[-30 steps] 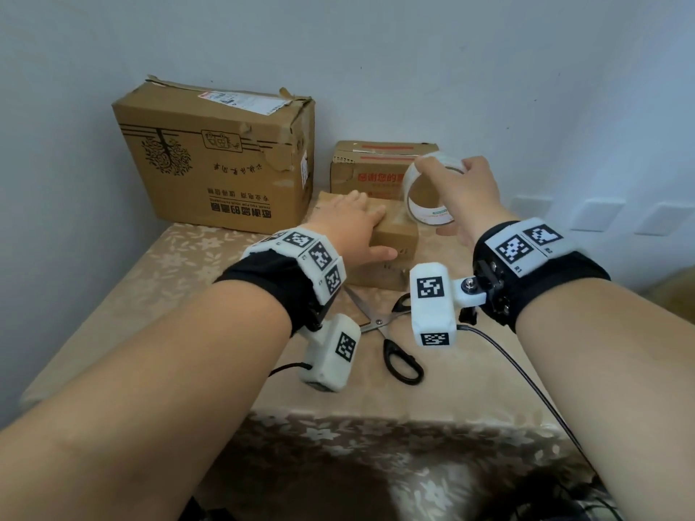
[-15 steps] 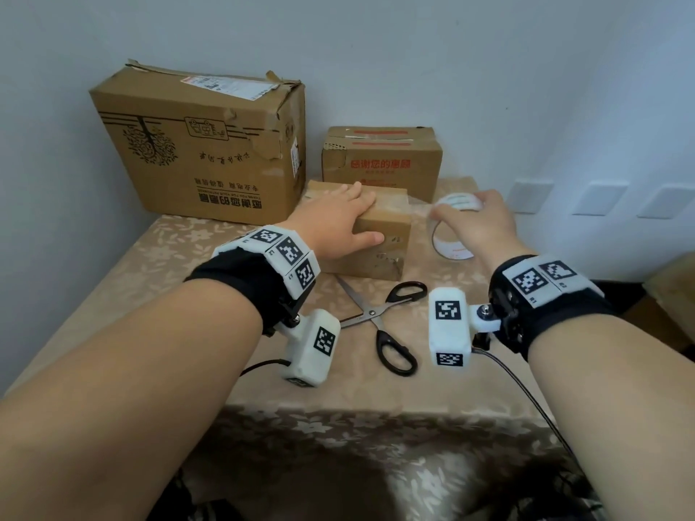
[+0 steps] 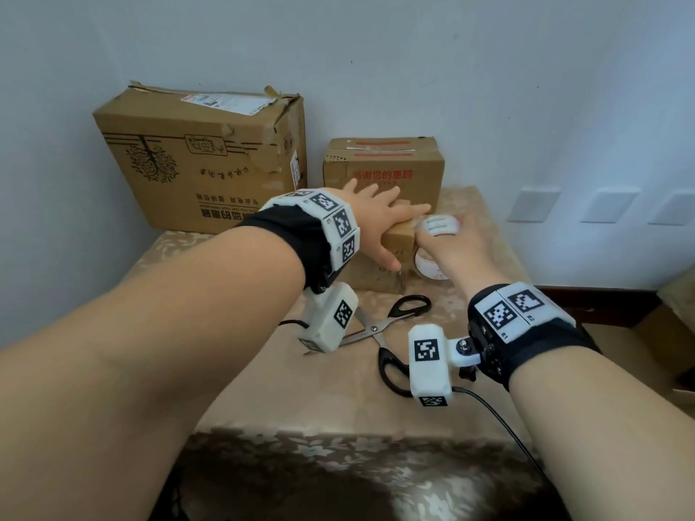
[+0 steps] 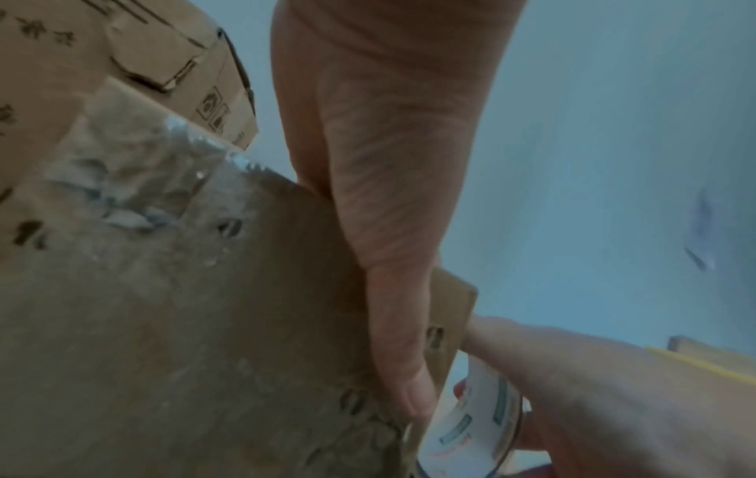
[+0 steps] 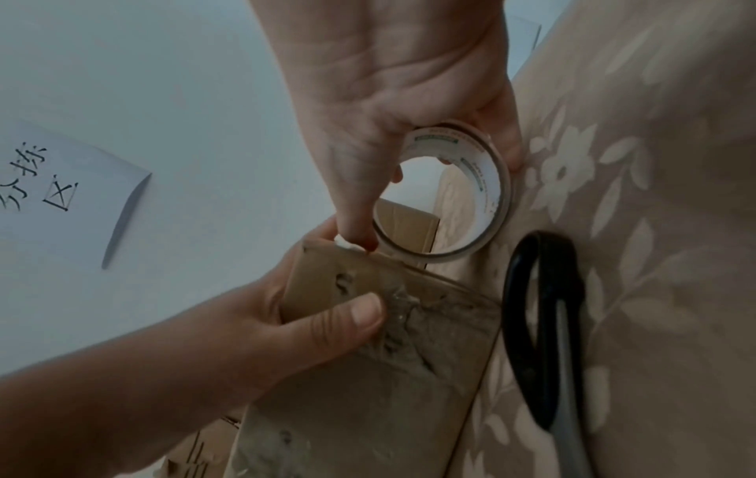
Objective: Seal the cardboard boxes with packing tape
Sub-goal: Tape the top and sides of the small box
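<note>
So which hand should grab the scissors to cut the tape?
Probably the left hand. It only lies flat on the small box, and the scissors lie just below it. The right hand grips the tape roll.

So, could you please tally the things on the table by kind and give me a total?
Boxes: 3, large, medium, small
Tape roll: 1
Scissors: 1
Total: 5

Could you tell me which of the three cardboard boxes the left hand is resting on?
The smallest box, nearest the person; the left hand lies flat on its top. The large box and medium box stand behind, untouched.
</note>
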`<state>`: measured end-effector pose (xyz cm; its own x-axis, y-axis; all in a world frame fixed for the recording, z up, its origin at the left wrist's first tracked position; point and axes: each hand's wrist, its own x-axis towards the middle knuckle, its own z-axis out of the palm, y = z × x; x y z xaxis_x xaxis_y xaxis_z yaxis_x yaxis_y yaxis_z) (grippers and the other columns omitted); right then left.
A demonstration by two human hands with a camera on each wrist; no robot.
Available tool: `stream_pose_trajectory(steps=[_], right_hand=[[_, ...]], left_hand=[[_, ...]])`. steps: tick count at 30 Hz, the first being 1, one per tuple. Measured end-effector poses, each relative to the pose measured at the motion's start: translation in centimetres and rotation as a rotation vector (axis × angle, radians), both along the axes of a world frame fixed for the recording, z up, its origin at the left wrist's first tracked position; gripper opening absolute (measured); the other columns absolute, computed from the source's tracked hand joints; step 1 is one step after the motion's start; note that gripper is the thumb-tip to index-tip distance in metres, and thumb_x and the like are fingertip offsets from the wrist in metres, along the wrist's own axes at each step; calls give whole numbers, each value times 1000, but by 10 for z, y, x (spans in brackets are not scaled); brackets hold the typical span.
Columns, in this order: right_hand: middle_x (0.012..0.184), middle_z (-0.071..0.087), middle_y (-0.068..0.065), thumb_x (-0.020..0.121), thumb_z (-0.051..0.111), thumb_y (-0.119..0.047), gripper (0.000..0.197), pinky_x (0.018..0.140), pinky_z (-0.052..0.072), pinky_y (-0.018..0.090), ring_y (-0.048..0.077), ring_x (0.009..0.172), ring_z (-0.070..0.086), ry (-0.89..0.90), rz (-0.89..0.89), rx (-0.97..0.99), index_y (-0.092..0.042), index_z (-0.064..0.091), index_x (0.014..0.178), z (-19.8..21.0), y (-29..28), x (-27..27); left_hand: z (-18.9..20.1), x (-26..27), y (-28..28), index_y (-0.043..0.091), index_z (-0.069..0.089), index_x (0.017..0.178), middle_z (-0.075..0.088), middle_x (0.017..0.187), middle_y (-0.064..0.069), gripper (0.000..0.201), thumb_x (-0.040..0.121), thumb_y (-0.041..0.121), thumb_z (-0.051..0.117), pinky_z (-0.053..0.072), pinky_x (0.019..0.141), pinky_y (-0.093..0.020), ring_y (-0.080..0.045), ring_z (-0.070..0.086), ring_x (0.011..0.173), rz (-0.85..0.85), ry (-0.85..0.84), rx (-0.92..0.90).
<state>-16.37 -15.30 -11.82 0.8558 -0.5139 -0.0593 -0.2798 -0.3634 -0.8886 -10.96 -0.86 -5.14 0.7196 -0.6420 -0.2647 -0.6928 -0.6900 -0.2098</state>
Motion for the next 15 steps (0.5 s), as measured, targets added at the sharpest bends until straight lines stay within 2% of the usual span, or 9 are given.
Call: stream_pose_trajectory(steps=[3, 4, 6, 7, 9, 10, 13, 15], right_hand=[[106, 60, 5, 70, 73, -49, 54, 68, 51, 34, 20, 85, 62, -22, 9, 34, -28, 45, 110, 0, -3, -2], [105, 61, 2, 72, 73, -48, 52, 67, 50, 32, 18, 87, 61, -45, 7, 50, -28, 46, 110, 2, -5, -3], [102, 58, -6, 77, 72, -46, 46, 66, 48, 28, 14, 90, 58, -126, -14, 93, -28, 46, 110, 10, -8, -7], [102, 56, -8, 78, 71, -46, 46, 70, 51, 30, 14, 93, 57, -180, -36, 135, -28, 47, 112, 17, -10, -8], [111, 52, -9, 76, 71, -51, 62, 84, 54, 41, 16, 103, 55, -262, -88, 289, -28, 46, 128, 34, -13, -9], [116, 51, -9, 74, 72, -53, 71, 86, 54, 44, 16, 106, 55, -282, -103, 361, -29, 42, 134, 42, -12, -11], [108, 53, -10, 72, 76, -49, 76, 83, 57, 45, 15, 100, 60, -345, -86, 502, -29, 39, 135, 60, -3, -14], [103, 51, -16, 72, 79, -47, 77, 86, 56, 45, 13, 99, 61, -396, -74, 534, -29, 39, 135, 70, 7, -13]], left_hand=[[1, 4, -2, 43, 21, 143, 28, 144, -7, 87, 72, 66, 66, 33, 106, -53, -33, 35, 128, -19, 75, -118], [2, 5, 0, 42, 27, 140, 32, 138, -6, 82, 72, 64, 68, 37, 102, -50, -30, 37, 123, -28, 83, -177], [3, 5, 5, 39, 33, 136, 34, 134, -5, 75, 73, 61, 68, 38, 101, -47, -28, 37, 121, -41, 81, -321], [3, 5, 9, 38, 35, 135, 34, 133, -5, 73, 73, 59, 69, 37, 102, -47, -27, 36, 121, -43, 83, -414], [5, 0, 15, 37, 38, 133, 34, 132, -4, 70, 74, 55, 71, 37, 103, -43, -25, 35, 122, -36, 120, -630], [5, -4, 17, 36, 39, 133, 34, 133, -3, 69, 75, 53, 72, 36, 104, -40, -23, 35, 123, -29, 133, -723], [-5, -11, 22, 36, 41, 132, 33, 134, -1, 67, 75, 51, 73, 33, 109, -42, -21, 34, 126, -7, 102, -920], [-15, -13, 28, 40, 41, 127, 32, 132, 0, 64, 73, 53, 73, 33, 110, -44, -22, 34, 127, 23, 113, -1064]])
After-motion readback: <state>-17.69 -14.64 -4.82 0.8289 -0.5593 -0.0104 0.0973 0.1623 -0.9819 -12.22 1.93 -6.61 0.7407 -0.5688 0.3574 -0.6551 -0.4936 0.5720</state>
